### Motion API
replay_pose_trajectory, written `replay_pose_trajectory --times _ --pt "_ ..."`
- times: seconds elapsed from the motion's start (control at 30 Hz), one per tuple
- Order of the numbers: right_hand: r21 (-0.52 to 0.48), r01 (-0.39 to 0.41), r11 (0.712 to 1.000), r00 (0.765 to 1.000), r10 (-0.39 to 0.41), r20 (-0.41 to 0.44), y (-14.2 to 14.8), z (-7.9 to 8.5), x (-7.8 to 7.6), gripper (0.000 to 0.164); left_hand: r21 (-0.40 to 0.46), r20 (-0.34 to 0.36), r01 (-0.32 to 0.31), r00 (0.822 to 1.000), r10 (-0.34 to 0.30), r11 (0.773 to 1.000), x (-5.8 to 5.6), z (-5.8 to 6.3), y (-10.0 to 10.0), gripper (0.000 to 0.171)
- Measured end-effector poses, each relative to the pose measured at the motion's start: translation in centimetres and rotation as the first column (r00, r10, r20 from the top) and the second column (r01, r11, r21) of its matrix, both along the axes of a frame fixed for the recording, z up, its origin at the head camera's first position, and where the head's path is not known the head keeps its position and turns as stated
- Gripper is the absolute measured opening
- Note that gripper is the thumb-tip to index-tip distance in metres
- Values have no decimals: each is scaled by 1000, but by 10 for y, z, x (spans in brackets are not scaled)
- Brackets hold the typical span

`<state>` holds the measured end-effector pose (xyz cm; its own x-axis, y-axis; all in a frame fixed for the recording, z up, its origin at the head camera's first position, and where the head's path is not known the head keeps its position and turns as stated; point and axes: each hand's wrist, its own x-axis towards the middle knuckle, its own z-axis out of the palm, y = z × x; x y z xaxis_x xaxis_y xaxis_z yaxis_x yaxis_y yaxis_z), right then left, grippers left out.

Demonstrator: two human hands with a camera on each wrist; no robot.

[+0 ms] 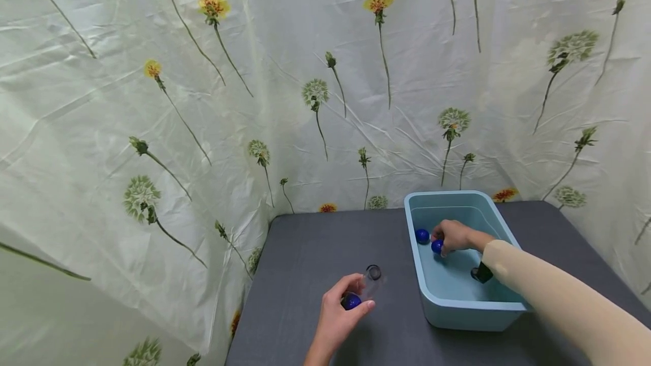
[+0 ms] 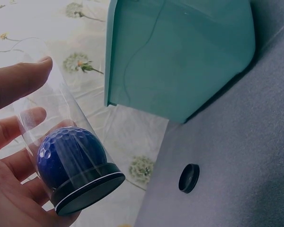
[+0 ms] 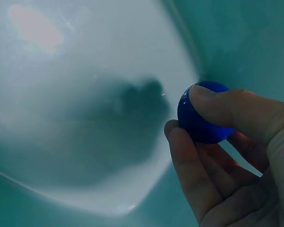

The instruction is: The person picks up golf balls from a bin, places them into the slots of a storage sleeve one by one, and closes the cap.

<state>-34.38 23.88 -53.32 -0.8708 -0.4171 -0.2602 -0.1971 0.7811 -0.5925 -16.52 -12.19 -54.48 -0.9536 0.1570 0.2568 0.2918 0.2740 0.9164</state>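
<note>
My left hand (image 1: pixel 339 312) grips a clear plastic tube (image 2: pixel 61 101) with a black cap (image 2: pixel 90 189) on its lower end. A dimpled blue golf ball (image 2: pixel 71 153) sits inside the tube against that cap. Within the light blue bin (image 1: pixel 473 305), my right hand (image 1: pixel 456 236) pinches a second blue golf ball (image 3: pixel 206 113) between thumb and fingers. Another blue ball (image 1: pixel 422 236) lies in the bin by its left wall, just beside the pinched one.
A loose black cap (image 2: pixel 189 178) lies on the dark grey tabletop (image 1: pixel 315 247), left of the bin. Flower-printed white sheeting (image 1: pixel 325 129) hangs behind and to the left of the table. A black device (image 1: pixel 481 273) shows under my right wrist.
</note>
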Motion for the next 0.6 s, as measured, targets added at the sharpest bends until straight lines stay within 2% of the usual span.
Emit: replay_pose_trajectory --times 0.17,0.47,0.6 --pt "-29 -31 999 999 31 -21 -2 10 8 34 -5 1 1 1000 -1 1000 1 2 1 51" --pt "-74 -99 992 993 94 -69 -3 40 20 40 -1 4 8 1000 -8 1000 1 3 3 49" --pt "-101 -106 989 991 97 -92 -3 49 28 39 -8 -2 8 1000 -8 1000 2 4 5 48"
